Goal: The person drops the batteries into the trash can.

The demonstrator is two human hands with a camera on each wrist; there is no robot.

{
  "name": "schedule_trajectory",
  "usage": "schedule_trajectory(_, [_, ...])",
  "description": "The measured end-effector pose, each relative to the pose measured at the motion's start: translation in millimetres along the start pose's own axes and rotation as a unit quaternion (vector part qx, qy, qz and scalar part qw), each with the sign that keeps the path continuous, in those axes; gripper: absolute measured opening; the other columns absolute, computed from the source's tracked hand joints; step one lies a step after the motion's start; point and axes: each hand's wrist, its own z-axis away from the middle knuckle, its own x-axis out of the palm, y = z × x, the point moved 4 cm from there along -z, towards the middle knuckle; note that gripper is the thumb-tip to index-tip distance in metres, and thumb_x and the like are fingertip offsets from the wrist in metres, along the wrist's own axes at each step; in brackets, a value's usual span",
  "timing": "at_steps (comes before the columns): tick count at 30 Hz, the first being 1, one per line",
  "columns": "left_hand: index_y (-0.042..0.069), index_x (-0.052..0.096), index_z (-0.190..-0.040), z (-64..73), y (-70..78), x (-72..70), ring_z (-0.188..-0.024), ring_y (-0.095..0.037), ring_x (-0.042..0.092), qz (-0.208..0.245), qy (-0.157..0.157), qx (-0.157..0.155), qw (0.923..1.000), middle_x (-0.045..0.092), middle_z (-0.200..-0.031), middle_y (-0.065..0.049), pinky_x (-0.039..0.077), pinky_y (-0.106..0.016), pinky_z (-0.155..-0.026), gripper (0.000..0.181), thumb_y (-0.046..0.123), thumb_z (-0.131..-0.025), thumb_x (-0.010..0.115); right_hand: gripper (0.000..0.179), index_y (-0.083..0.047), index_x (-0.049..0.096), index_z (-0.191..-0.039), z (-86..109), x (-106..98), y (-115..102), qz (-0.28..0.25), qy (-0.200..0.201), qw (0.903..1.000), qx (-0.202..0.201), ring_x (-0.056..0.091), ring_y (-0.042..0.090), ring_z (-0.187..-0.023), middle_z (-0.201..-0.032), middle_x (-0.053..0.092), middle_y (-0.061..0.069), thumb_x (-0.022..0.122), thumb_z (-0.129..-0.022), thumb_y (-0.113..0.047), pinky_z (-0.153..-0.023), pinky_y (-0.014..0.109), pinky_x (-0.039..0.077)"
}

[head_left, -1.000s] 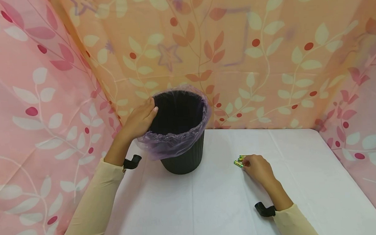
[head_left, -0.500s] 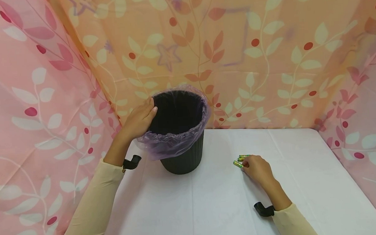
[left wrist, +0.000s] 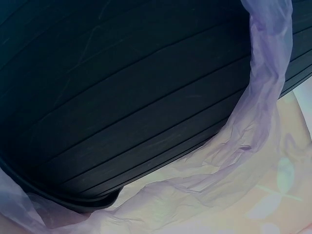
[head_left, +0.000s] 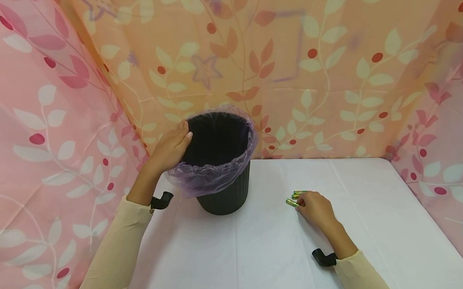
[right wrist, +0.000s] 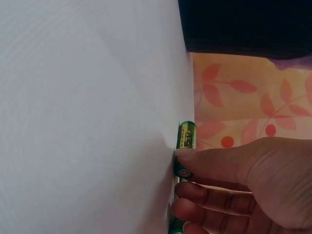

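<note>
A black trash bin [head_left: 225, 200] stands on the white table, lined with a thin purple plastic bag [head_left: 210, 183] folded over its rim. My left hand [head_left: 169, 148] holds the bin's left rim, thumb at the opening. In the left wrist view, the ribbed bin [left wrist: 146, 107] and the bag [left wrist: 265, 63] show, but no hand. To the right of the bin, my right hand [head_left: 316, 207] pinches a green-and-gold battery [head_left: 292, 202] by one end, low at the table. Other batteries [head_left: 296, 196] lie just behind it, partly hidden by the fingers.
A white cloth covers the table [head_left: 273, 245]. Leaf-patterned curtains hang close around it, an orange one [head_left: 329, 86] behind the bin and pink ones at the sides. A black band with a camera mount [head_left: 324, 258] sits on each wrist.
The front battery's near end shifts slightly left and away from the others, along with the right hand. The left hand stays at the bin's rim.
</note>
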Motion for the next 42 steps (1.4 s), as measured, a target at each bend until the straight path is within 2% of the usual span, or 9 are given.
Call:
schedule_trajectory(15, [-0.006, 0.014, -0.158, 1.8, -3.0, -1.5, -0.155, -0.033, 0.005, 0.002, -0.002, -0.002, 1.0, 0.008, -0.167, -0.019, 0.002, -0.049, -0.125, 0.064, 0.036, -0.112, 0.025, 0.011, -0.005, 0.076, -0.091, -2.0, 3.4, -1.6, -0.007, -0.011, 0.9999, -0.005, 0.055, 0.016, -0.068, -0.075, 0.066, -0.001, 0.081, -0.084, -0.011, -0.059, 0.035, 0.046])
schedule_trajectory(22, [-0.006, 0.014, -0.158, 3.1, -2.9, -4.0, -0.155, -0.034, 0.006, 0.004, 0.0, -0.001, 1.0, 0.009, -0.167, -0.022, 0.003, -0.05, -0.125, 0.062, 0.033, -0.112, 0.026, 0.01, -0.005, 0.075, -0.091, -3.5, -1.3, -5.9, -0.013, -0.002, 0.9996, -0.023, 0.054, 0.015, -0.065, -0.072, 0.062, -0.002, 0.08, -0.083, -0.009, -0.056, 0.033, 0.045])
schedule_trajectory(32, [-0.007, 0.015, -0.158, 2.6, -4.7, -5.1, -0.155, -0.034, 0.006, 0.001, 0.004, 0.0, 1.0, 0.01, -0.166, -0.023, 0.003, -0.049, -0.125, 0.062, 0.034, -0.112, 0.026, 0.007, -0.009, 0.076, -0.089, -4.0, -10.1, -17.7, -0.059, -0.001, 0.9968, -0.054, 0.059, 0.012, -0.069, -0.076, 0.069, -0.006, 0.079, -0.083, -0.008, -0.057, 0.032, 0.046])
schedule_trajectory(38, [-0.007, 0.014, -0.158, -3.8, -0.3, 0.4, -0.156, -0.032, 0.005, -0.003, -0.005, 0.007, 1.0, 0.008, -0.167, -0.021, 0.003, -0.049, -0.125, 0.063, 0.035, -0.112, 0.025, 0.007, -0.011, 0.076, -0.089, 5.2, -24.3, -26.4, -0.088, 0.005, 0.9943, -0.059, 0.06, 0.011, -0.069, -0.076, 0.069, -0.007, 0.08, -0.084, -0.01, -0.058, 0.032, 0.047])
schedule_trajectory(42, [-0.008, 0.015, -0.157, -2.9, -0.4, 0.7, -0.156, -0.032, 0.005, -0.003, -0.001, 0.005, 1.0, 0.01, -0.166, -0.022, 0.003, -0.048, -0.126, 0.063, 0.035, -0.112, 0.025, 0.008, -0.011, 0.076, -0.09, 7.4, -32.3, -35.8, -0.111, 0.014, 0.991, -0.073, 0.059, 0.01, -0.069, -0.076, 0.069, -0.008, 0.081, -0.084, -0.01, -0.059, 0.031, 0.047])
